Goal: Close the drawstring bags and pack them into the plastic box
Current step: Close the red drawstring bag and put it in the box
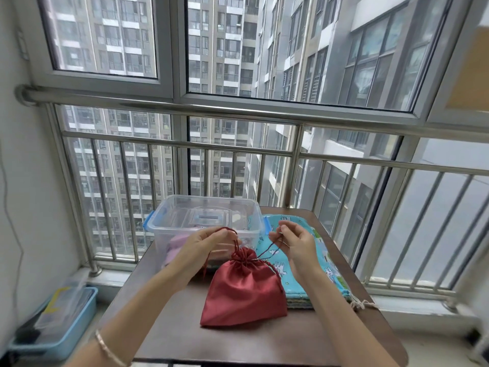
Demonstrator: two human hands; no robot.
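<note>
1. Red bag (244, 292) is laid on the table (291, 340), mouth gathered shut, in front of the box (206, 221).
2. One red cord (225, 230) is pinched by the left hand (209, 241); the other end is pinched by the right hand (293, 241) (fingers closed on cord).
3. Pink bags (177, 245) are seen inside the clear box.
4. Blue bags (317, 266) are stacked just right of the red bag.
</note>
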